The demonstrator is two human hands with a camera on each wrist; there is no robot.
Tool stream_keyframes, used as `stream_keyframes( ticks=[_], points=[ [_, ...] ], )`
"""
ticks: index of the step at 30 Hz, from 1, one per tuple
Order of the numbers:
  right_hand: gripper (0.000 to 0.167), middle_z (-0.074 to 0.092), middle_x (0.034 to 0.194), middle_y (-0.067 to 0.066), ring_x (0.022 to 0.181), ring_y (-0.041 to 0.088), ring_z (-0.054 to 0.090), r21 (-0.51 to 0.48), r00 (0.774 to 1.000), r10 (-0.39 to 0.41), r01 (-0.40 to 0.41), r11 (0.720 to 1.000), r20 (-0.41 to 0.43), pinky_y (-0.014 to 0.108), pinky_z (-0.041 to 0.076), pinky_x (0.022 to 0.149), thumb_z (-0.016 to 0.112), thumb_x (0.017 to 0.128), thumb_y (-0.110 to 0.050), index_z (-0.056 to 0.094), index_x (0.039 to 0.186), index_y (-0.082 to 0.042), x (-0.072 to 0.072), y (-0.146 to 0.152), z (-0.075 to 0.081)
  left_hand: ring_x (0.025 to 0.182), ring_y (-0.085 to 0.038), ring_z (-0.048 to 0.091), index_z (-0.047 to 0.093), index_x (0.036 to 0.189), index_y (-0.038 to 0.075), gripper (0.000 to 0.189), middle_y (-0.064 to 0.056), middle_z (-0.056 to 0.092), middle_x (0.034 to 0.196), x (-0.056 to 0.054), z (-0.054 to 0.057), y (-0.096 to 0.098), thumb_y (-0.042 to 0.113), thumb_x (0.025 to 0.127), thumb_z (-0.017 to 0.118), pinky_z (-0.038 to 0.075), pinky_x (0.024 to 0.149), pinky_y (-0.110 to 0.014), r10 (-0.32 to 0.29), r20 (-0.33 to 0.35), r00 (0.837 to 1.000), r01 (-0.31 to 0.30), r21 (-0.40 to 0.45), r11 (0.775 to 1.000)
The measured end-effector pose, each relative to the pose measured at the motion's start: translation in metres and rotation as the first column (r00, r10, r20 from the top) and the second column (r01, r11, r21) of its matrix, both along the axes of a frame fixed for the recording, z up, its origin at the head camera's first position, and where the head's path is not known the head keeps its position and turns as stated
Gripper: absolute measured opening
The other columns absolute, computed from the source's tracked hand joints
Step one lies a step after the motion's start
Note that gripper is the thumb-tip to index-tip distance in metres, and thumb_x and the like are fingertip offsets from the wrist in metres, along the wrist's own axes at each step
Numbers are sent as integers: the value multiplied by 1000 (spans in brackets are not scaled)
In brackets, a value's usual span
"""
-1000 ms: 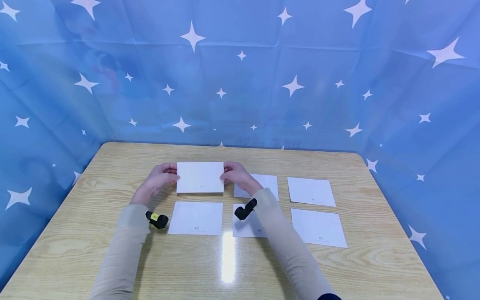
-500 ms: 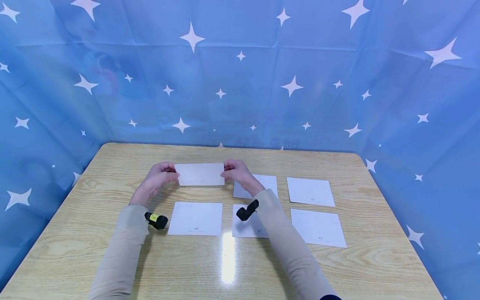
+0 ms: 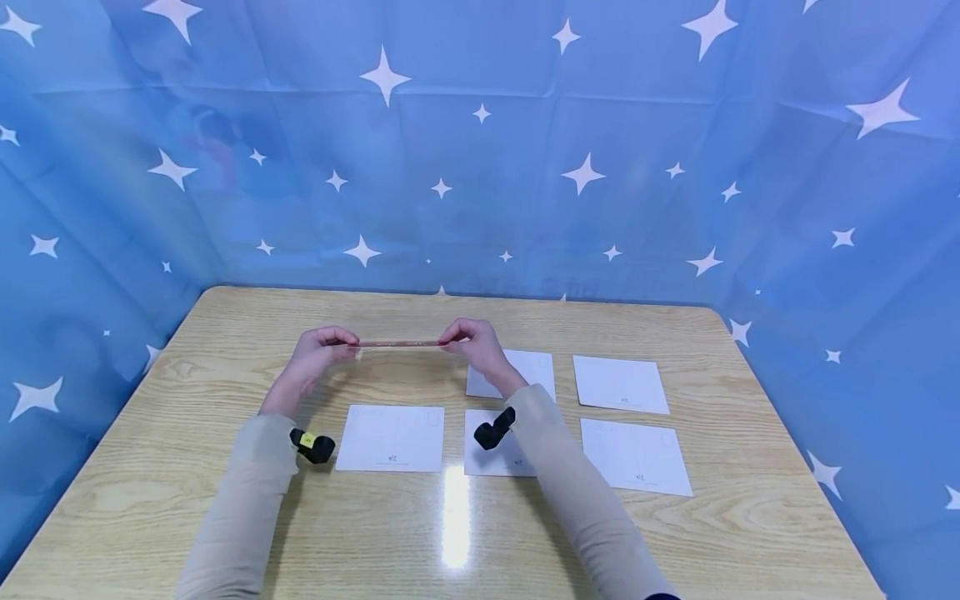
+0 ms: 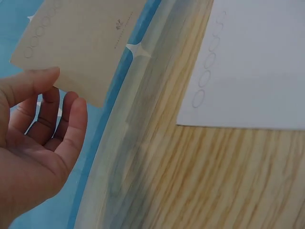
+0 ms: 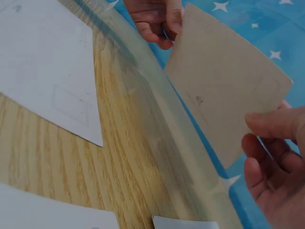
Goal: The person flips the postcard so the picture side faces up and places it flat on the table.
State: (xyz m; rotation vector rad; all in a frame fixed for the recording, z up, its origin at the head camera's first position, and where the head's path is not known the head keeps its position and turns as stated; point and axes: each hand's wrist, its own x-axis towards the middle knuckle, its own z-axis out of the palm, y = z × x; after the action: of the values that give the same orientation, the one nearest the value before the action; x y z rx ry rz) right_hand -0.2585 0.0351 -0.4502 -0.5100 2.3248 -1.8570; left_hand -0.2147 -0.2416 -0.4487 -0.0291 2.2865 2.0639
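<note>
My left hand (image 3: pixel 311 357) and right hand (image 3: pixel 482 350) pinch a postcard (image 3: pixel 399 343) by its two short ends, above the far part of the table. In the head view the postcard stands nearly edge-on as a thin reddish line. Its pale back, with postcode ovals and a small print, faces me in the left wrist view, where the thumb of the left hand (image 4: pixel 40 129) lies against a corner. The right wrist view shows the same postcard (image 5: pixel 224 86) between both hands. Nearest below it on the table lies another postcard (image 3: pixel 390 438), blank side up.
More white postcards lie flat to the right: an upper middle one (image 3: pixel 534 372) partly behind my right wrist, a lower middle one (image 3: pixel 487 462) partly under the forearm, an upper right one (image 3: pixel 621 383) and a lower right one (image 3: pixel 636 456). A blue star-patterned curtain (image 3: pixel 480 208) hangs behind the wooden table (image 3: pixel 360 533).
The held postcard has tilted from showing its white back to nearly edge-on in the head view. Both hands keep their pinch and have hardly shifted. The postcards on the table stay put.
</note>
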Motion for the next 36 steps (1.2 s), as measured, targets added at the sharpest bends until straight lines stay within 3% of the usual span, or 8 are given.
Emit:
stream_keyframes(
  ticks=[4,9,11,19,26,36],
  points=[
    [11,65,91,12,78,17,58,23,999,-11,12,1000,-31,24,49,65,60,83,12,68,83,4,3,0,2,94,-13,55,69,84,5,19,5,61,94,0,-2,-1,-9,83,56,50,77,-22,22,6,1000,-22,-37,999],
    [15,65,99,15,87,21,57,62,1000,-4,5,998,-13,22,47,66,57,85,12,69,88,4,7,2,6,110,-22,49,62,112,-8,25,-15,54,122,2,-4,-2,3,91,54,46,89,-28,27,53,998,-23,-83,996],
    [15,65,100,13,88,21,57,66,1000,-1,2,998,-5,23,48,68,57,87,9,69,90,2,6,2,2,114,-23,49,59,118,-8,29,-19,51,128,3,-5,-2,7,93,54,45,92,-30,27,61,998,-21,-104,994],
    [8,65,94,9,81,17,58,32,1000,15,-15,999,5,27,51,71,63,86,1,67,93,0,9,-2,-7,118,-29,48,60,119,-4,32,-21,54,126,0,-11,6,2,88,61,46,82,-19,71,18,997,-66,-188,980],
    [15,62,100,9,85,19,59,34,999,-26,25,999,29,28,50,72,65,84,2,64,99,-3,12,-4,-9,111,-32,53,57,124,-3,38,-22,52,127,-1,-12,12,-4,86,60,50,78,-19,126,37,991,-117,-189,975],
    [22,56,108,9,86,20,59,24,992,-101,99,995,82,31,52,74,66,84,2,62,105,-4,17,-9,-12,107,-28,53,55,127,-2,40,-21,50,127,0,-13,13,-1,87,60,50,74,-17,140,36,990,-128,-223,966]
  ],
)
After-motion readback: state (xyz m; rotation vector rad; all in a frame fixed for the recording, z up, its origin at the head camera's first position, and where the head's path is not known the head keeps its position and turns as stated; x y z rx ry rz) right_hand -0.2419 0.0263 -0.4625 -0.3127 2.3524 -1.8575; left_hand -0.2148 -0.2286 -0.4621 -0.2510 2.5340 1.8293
